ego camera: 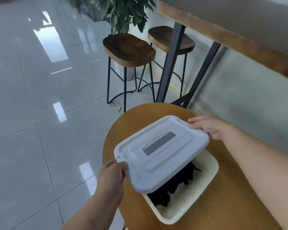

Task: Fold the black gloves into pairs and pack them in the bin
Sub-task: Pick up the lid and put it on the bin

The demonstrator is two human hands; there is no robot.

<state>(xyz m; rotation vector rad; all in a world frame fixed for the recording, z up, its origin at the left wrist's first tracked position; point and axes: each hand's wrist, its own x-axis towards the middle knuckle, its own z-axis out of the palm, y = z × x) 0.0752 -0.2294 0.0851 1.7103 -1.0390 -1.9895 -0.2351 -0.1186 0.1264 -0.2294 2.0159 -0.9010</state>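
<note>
Holding a pale lid (161,151) by two opposite corners, the person stood over a round wooden table (236,205) in the lower right of the frame. The left hand (112,173) was pinched shut on the lid's lower-left corner, and the right hand (206,127) gripped its upper-right corner, fingers curled over the edge. The lid hung tilted above a cream bin (204,183), covering its upper-left part and not seated on the rim. Beneath it, inside the bin, lay the black gloves (176,185) in a dark heap; whether they were folded into pairs could not be told, since the lid hid much of them and the fabric showed no clear shape. Two wooden stools (128,50) stood behind, in the upper middle of the frame.

Judging by this, the step was at the lid: either opening the bin or closing it, and the frame alone did not settle which. The next move called for keeping both corner grips firm and the lid level while it was carried clear or lowered squarely onto the rim.
</note>
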